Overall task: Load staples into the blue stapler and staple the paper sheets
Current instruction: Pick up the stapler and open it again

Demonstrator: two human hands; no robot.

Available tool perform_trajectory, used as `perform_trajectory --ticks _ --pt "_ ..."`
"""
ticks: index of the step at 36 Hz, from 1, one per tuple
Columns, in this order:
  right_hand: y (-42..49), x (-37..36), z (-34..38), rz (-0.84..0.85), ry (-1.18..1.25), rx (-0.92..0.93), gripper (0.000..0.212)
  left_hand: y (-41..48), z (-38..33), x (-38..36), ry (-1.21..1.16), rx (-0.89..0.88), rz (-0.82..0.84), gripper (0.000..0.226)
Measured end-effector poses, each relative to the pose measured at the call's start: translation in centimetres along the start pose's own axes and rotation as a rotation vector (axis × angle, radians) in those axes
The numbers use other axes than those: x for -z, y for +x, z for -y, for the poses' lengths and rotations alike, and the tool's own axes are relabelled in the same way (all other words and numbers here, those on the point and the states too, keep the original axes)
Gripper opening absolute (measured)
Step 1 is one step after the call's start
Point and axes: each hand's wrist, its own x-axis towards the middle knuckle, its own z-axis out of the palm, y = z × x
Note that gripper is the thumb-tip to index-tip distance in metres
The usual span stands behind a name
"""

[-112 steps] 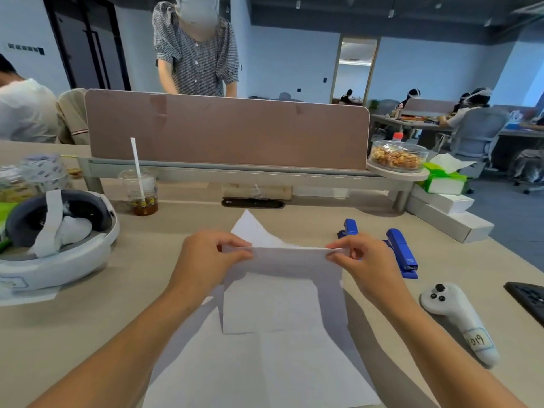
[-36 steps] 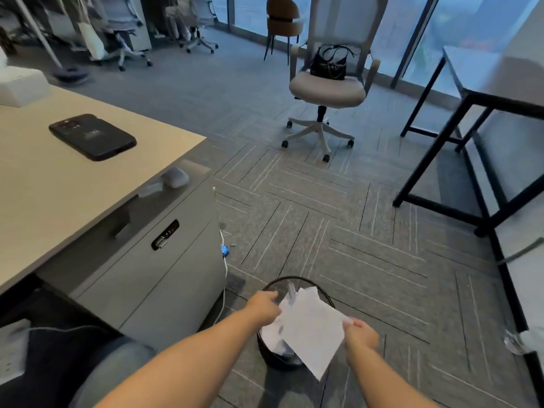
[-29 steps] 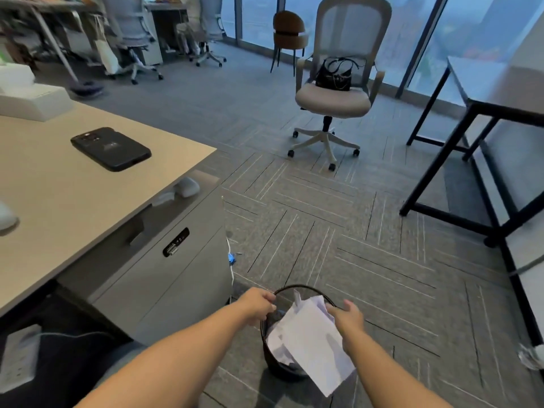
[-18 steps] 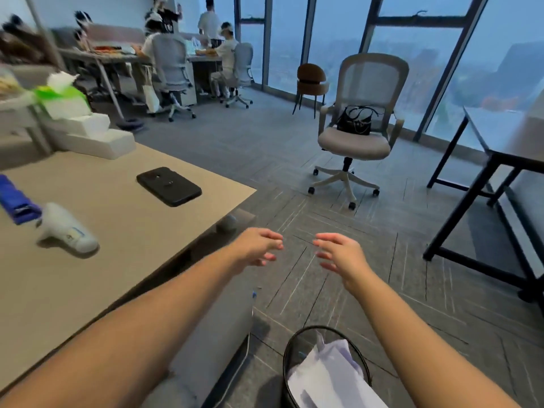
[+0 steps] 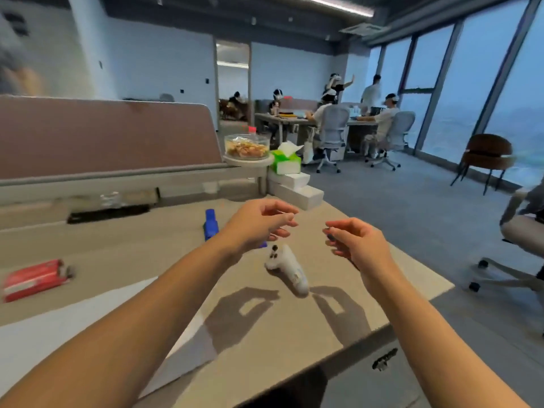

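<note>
blue stapler (image 5: 211, 224) on desk (image 5: 338, 319); glass bowl (image 5: 247, 146) holds snacks; left hand (image 5: 259, 223), right hand (image 5: 354, 242) empty, loosely curled.

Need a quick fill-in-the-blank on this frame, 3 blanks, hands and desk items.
1. Both the left hand and the right hand hold ____.
2. The stapler beyond the left hand is coloured ____.
3. The white controller lies on the ____.

Missing words: nothing; blue; desk
</note>
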Motion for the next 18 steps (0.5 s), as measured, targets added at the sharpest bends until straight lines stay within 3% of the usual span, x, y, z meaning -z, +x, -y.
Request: perform_trajectory --ticks 9,18 --pt "1.6 -16.1 -0.4 0.340 0.024 0.007 0.012 -5.4 7.9 13.6 0.045 0.192 -0.281 0.019" --pt "-0.1 -25.0 -2.5 0.578 -0.122 -0.030 0.019 -9.1 15.7 19.1 0.318 0.301 -0.343 0.030"
